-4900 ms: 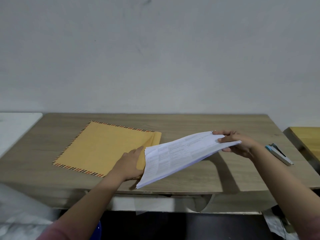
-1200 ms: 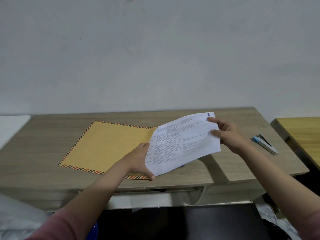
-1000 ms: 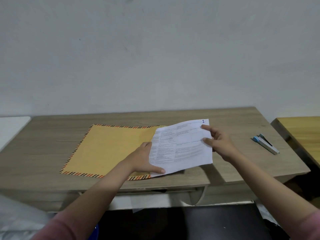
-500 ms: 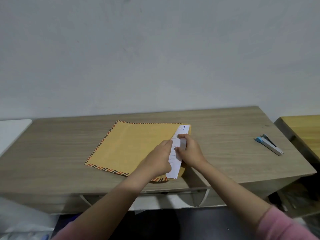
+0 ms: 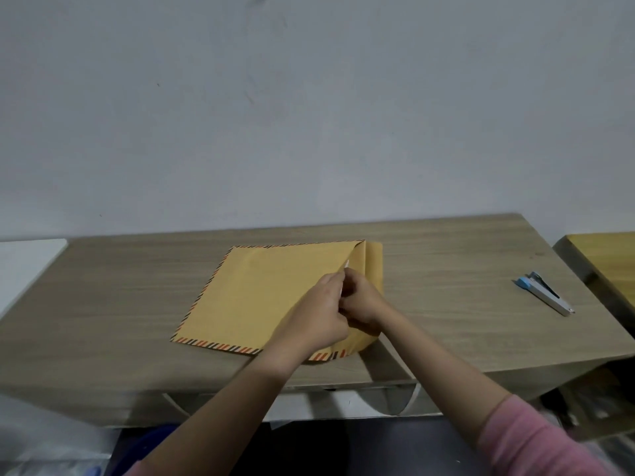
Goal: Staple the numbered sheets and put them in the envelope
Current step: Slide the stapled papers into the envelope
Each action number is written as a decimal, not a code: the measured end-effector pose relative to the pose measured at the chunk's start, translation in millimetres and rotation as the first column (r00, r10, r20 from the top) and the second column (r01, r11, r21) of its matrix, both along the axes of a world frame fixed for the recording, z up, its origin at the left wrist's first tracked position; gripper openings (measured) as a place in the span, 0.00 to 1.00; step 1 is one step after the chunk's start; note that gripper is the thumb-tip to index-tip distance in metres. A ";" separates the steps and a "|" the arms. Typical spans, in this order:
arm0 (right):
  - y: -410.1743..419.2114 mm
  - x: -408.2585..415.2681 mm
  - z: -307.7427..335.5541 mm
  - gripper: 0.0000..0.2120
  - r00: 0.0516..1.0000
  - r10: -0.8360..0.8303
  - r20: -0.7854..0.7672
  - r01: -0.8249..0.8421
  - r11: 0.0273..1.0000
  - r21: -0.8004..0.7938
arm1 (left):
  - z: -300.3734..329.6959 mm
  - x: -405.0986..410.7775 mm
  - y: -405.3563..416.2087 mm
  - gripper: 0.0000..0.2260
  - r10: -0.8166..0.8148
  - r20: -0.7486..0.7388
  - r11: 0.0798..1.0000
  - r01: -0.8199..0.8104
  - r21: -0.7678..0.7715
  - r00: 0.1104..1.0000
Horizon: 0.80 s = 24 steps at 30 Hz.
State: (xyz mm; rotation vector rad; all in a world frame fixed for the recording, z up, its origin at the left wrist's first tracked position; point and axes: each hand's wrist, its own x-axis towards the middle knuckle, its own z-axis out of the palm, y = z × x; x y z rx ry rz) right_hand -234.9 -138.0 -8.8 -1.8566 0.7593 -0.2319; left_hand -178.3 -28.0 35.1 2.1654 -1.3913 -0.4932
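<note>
Both hands (image 5: 340, 304) grip the envelope (image 5: 268, 293) mouth on a wooden desk (image 5: 103, 304) against a grey wall (image 5: 309, 115).

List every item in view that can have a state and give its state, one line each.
envelope: flat on the desk, mouth at its right end open, flap folded out.
sheets: almost fully inside the envelope, only a white sliver showing.
left hand: holds the envelope's mouth edge.
right hand: fingers curled at the opening, pushing the sheets in.
stapler: closed, lying untouched on the desk's right side.
desk: bears the envelope and stapler.
</note>
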 end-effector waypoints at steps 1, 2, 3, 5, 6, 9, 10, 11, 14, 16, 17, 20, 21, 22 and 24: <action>-2.1 0.3 -1.4 0.26 1.000 -0.020 -0.012 0.020 0.999 -0.025 | -0.7 4.0 1.6 0.33 0.004 -0.004 1.000 -0.004 -0.011 1.000; -3.7 -1.5 -1.5 0.27 0.998 -0.060 -0.011 0.059 0.994 -0.088 | -1.5 8.7 3.8 0.33 0.010 -0.006 1.000 -0.010 -0.017 1.000; -6.4 -5.1 -3.5 0.25 0.992 -0.121 0.032 0.125 0.977 -0.173 | -2.8 13.5 5.8 0.32 0.020 -0.002 1.000 -0.020 -0.016 1.000; -10.6 -17.9 -9.7 0.20 0.942 -0.260 0.211 0.315 0.901 -0.298 | -7.5 22.2 8.7 0.32 0.043 -0.003 0.999 -0.043 0.000 0.999; -11.5 -25.7 -13.5 0.18 0.896 -0.336 0.289 0.416 0.862 -0.289 | -9.2 25.0 9.5 0.32 0.049 -0.012 0.999 -0.049 0.006 0.999; -13.6 -42.7 -24.0 0.22 0.829 -0.497 0.257 0.509 0.860 0.020 | -11.9 29.6 10.0 0.33 0.054 -0.025 0.999 -0.054 0.005 0.998; -13.8 -44.6 -25.7 0.25 0.852 -0.474 0.221 0.447 0.880 0.164 | -11.9 30.5 9.5 0.33 0.052 -0.023 0.999 -0.052 -0.002 0.998; -13.8 -45.0 -26.0 0.27 0.878 -0.433 0.205 0.372 0.886 0.279 | -11.6 31.2 8.5 0.33 0.046 -0.019 0.999 -0.047 -0.013 0.999; -14.1 -41.8 -21.4 0.27 0.909 -0.367 0.199 0.251 0.861 0.443 | -9.9 33.0 5.5 0.33 0.036 -0.008 0.999 -0.036 -0.027 0.999; -16.1 -39.0 -20.3 0.26 0.894 -0.391 0.219 0.229 0.817 0.529 | -10.5 34.8 4.1 0.33 0.034 -0.001 0.999 -0.034 -0.021 0.999; -17.2 -37.4 -20.5 0.27 0.883 -0.410 0.228 0.219 0.790 0.572 | -11.8 35.2 3.8 0.33 0.028 0.005 1.000 -0.028 -0.014 1.000; -17.8 -33.1 -19.2 0.25 0.865 -0.449 0.222 0.220 0.739 0.636 | -21.4 34.5 4.2 0.32 -0.018 -0.030 0.999 0.019 0.031 0.999; -17.8 -32.1 -19.2 0.23 0.859 -0.464 0.216 0.229 0.726 0.648 | -26.6 34.6 4.6 0.32 -0.032 -0.076 0.998 0.036 0.053 0.997; -18.3 -31.7 -19.7 0.21 0.853 -0.480 0.205 0.241 0.710 0.661 | -32.9 35.7 5.3 0.31 -0.049 -0.100 0.995 0.057 0.081 0.994; -19.7 -32.3 -20.6 0.18 0.852 -0.489 0.188 0.241 0.684 0.688 | -47.7 41.7 6.3 0.30 -0.115 0.016 0.980 0.111 0.167 0.993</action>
